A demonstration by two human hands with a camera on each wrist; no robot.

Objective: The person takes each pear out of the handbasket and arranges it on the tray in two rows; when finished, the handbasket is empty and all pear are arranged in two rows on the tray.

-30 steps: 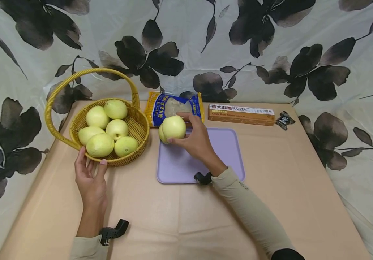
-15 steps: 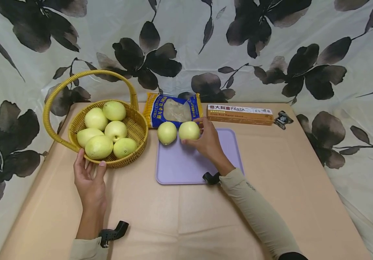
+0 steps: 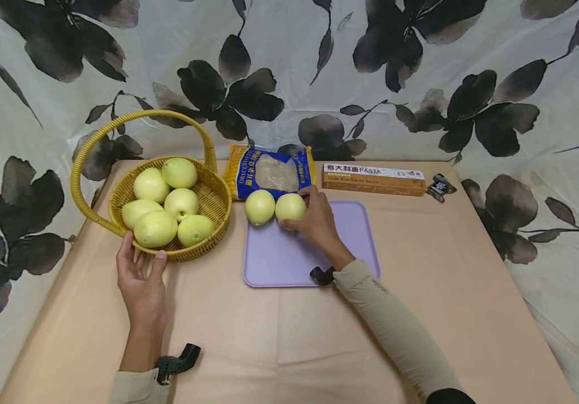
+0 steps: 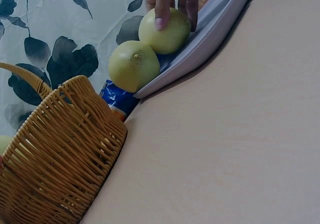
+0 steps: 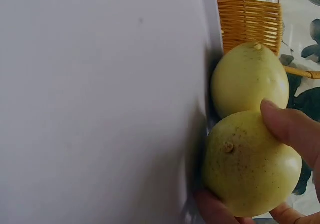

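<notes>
My right hand [image 3: 316,220] pinches a round yellow-green fruit [image 3: 290,207] at the far edge of the purple tray [image 3: 281,275]. A second such fruit [image 3: 259,207] sits beside it on the tray's far left corner, and the two touch in the right wrist view. Speckled skin and a small nub show on the held fruit [image 5: 250,171]. At the yellow wicker basket [image 3: 221,224], my left hand [image 3: 143,283] rests its thumb and fingertips against the near side, below the rim. Several more yellow-green fruits [image 3: 155,228] lie in the basket.
Behind the tray lies a blue and yellow pasta bag [image 3: 271,171]. To its right are a brown pasta box [image 3: 374,179] and a small black wrapped packet [image 3: 441,188]. The basket's tall arched handle [image 3: 143,114] leans left. A floral cloth hangs behind the table.
My right hand has carried its fruit right and down from in front of the other one, then slightly back left against it. My left hand stays at the basket.
</notes>
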